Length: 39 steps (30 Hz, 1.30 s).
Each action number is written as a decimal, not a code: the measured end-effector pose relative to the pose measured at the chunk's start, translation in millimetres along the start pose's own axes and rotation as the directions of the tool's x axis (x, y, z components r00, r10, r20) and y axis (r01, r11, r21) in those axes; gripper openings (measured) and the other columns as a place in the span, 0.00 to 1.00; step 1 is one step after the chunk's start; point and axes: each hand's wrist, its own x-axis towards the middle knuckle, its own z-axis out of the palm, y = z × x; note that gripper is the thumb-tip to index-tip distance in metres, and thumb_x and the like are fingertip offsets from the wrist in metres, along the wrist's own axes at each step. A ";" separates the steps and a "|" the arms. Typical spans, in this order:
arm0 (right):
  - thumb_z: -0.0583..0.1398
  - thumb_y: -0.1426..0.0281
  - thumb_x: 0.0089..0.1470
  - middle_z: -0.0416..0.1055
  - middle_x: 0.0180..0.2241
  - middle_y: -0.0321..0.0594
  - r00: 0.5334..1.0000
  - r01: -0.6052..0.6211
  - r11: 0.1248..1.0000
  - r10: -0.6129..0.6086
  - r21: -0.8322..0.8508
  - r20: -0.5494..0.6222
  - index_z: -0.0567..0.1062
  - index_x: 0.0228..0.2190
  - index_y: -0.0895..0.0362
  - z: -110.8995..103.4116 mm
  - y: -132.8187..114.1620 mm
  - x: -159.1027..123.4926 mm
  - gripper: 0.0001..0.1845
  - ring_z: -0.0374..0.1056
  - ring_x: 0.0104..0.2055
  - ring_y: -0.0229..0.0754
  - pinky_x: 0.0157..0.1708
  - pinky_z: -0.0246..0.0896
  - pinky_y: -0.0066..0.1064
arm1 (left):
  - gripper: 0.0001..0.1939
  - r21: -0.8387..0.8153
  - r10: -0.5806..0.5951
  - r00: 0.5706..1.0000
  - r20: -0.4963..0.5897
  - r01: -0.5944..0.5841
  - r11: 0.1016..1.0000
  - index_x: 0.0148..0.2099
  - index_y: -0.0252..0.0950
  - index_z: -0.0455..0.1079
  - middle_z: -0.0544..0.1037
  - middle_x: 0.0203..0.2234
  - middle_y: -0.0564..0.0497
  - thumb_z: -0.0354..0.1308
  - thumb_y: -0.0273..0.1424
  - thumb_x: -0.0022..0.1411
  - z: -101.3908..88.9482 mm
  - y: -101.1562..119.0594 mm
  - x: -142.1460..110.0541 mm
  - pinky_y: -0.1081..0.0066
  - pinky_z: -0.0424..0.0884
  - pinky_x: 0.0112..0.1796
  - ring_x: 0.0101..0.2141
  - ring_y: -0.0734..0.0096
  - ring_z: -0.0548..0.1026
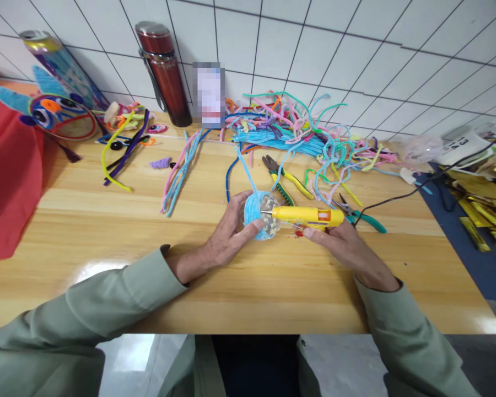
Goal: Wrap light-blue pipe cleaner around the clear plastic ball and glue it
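Over the wooden table (231, 300), the right hand (337, 240) grips a yellow glue gun (303, 215), fingers partly hidden. A blue-wrapped clear container (253, 214) sits clamped between the left hand's (230, 230) thumb and fingers, metal nozzle (267, 212) at its wrapping's edge.

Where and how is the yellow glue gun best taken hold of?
Probably near its rear end, coming from the right: the glue gun lies roughly level, its metal nozzle pointing left toward the blue-wrapped piece. The right hand already holds it there, away from the nozzle.
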 end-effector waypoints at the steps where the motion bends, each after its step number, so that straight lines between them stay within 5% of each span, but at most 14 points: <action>1: 0.68 0.50 0.62 0.81 0.37 0.40 1.000 -0.001 1.000 0.001 0.003 -0.001 0.84 0.40 0.52 0.0 0.8 0.1 0.19 0.76 0.38 0.48 0.42 0.78 0.41 | 0.32 -0.002 0.001 1.000 0.003 -0.001 1.000 0.72 0.47 0.53 0.64 0.68 0.42 0.60 0.47 0.75 0.0 0.0 -0.1 0.43 0.62 0.71 0.67 0.51 0.66; 39: 0.67 0.50 0.63 0.82 0.39 0.40 1.000 0.009 1.000 -0.009 -0.011 0.020 0.84 0.42 0.52 -2.8 -1.6 -3.3 0.19 0.77 0.40 0.47 0.44 0.77 0.39 | 0.31 -0.002 0.054 0.999 0.002 -0.054 0.999 0.73 0.48 0.55 0.66 0.67 0.43 0.61 0.45 0.75 -1.0 -5.5 0.4 0.42 0.61 0.71 0.67 0.50 0.67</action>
